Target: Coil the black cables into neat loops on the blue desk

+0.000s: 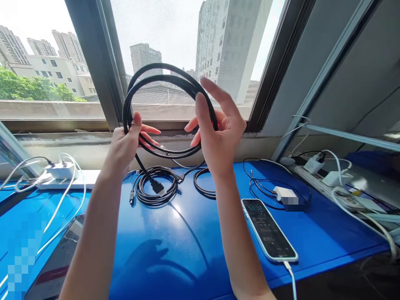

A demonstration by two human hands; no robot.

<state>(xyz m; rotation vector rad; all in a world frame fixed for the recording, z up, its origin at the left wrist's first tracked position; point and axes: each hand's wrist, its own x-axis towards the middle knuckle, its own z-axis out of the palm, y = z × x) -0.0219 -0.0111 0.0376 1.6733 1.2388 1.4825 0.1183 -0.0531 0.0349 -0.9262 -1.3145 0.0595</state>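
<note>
A thick black cable [162, 75] is held up in a round coil before the window. My left hand [125, 143] pinches the coil's left side between thumb and fingers. My right hand [218, 133] holds the right side, thumb pressed along the loops, fingers partly stretched out. One end with a plug [158, 186] hangs down from the left hand over the blue table [175, 241].
Two smaller coiled black cables [156, 187] [203, 185] lie on the table behind my arms. A phone [268, 229] with a white lead lies at the right, near a white charger [286, 194]. A white power strip [59, 173] sits at left; more chargers and cables at right.
</note>
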